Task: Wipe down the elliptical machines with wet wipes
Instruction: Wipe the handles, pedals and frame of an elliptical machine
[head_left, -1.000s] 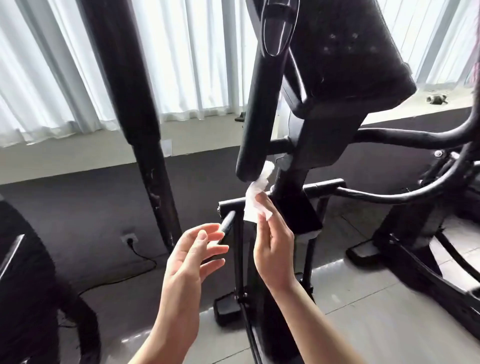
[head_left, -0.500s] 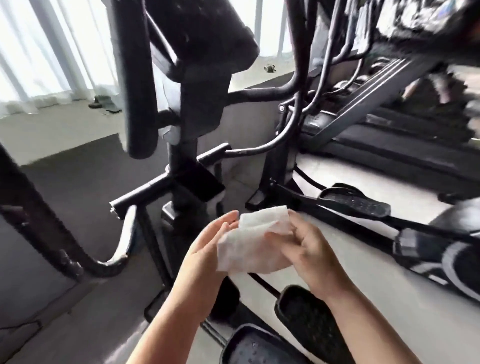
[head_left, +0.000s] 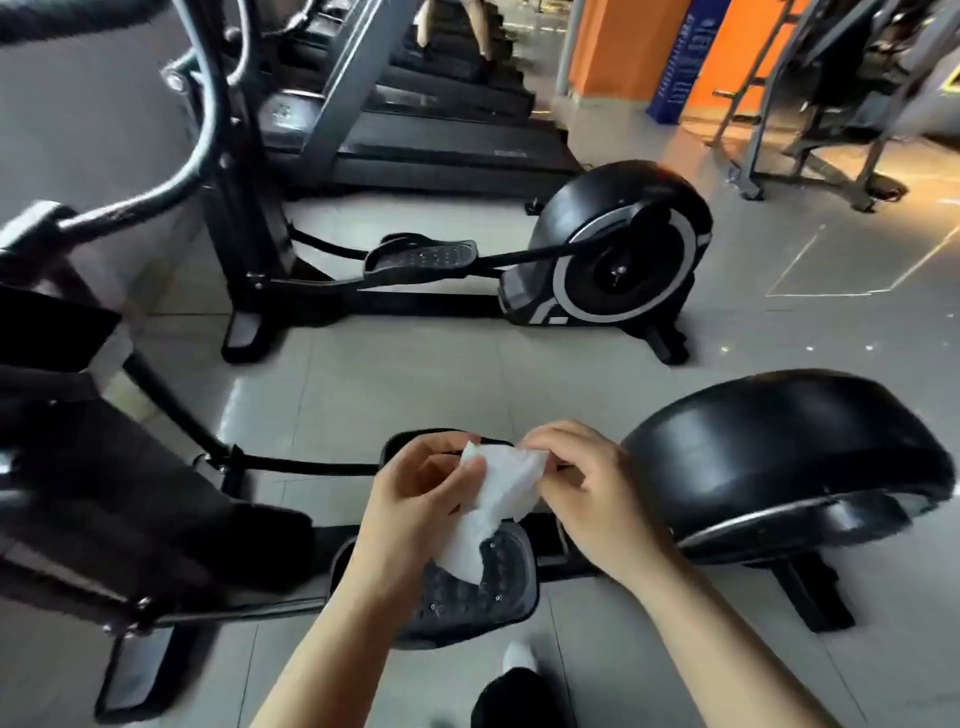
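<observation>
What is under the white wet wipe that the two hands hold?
Under the white wet wipe lies the black studded foot pedal of the near elliptical. The wipe and the left hand cover the pedal's front part; the right hand pinches the wipe's top.

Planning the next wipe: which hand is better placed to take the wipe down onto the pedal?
Likely left. The left hand holds the wet wipe along its length, directly above the pedal; the right hand pinches only its top edge.

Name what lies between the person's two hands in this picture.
A white wet wipe, held between the left hand and right hand above a black pedal. The head view shows it.
</observation>
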